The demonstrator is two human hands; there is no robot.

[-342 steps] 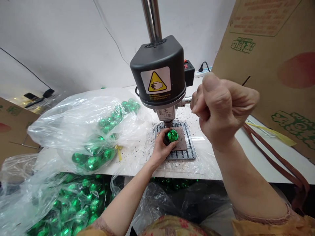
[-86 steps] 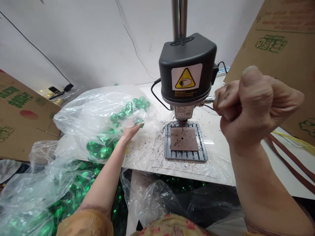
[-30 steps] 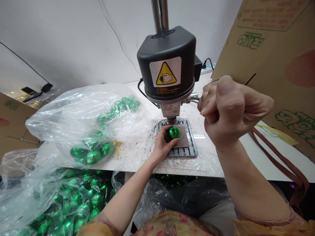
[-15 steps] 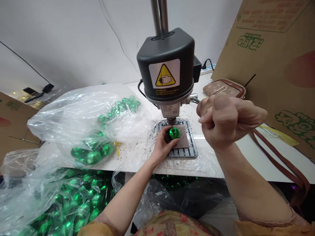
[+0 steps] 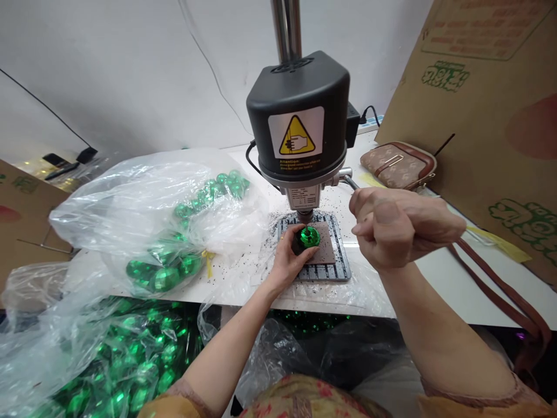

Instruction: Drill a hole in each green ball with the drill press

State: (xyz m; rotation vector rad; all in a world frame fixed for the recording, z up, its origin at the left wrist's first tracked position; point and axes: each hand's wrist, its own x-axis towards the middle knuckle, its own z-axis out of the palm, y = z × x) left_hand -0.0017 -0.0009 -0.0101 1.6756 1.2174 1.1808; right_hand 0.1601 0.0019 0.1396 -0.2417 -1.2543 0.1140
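Note:
My left hand [image 5: 290, 255] is closed around the left side of a shiny green faceted ball [image 5: 310, 237]. The ball rests on a flat brownish pad [image 5: 327, 247] over the slotted metal base [image 5: 343, 270] of a bench drill press [image 5: 300, 116]. Directly above the ball is the drill's chuck, and the bit meets the ball's top; how deep it sits I cannot tell. My right hand [image 5: 398, 226] is wrapped round the drill's feed lever [image 5: 350, 182]. Only the lever's inner end shows; the grip is hidden in my fist.
Clear plastic bags of green balls [image 5: 165, 278] lie left on the white table and below its front edge. Dark shavings surround the base. A patterned handbag [image 5: 398, 165] with a brown strap lies right, before a large cardboard box [image 5: 491, 116]. A power strip [image 5: 369, 123] is behind.
My right hand has moved down with the lever, showing more of the handbag and the lever's inner end. My left hand still holds the ball in place under the bit.

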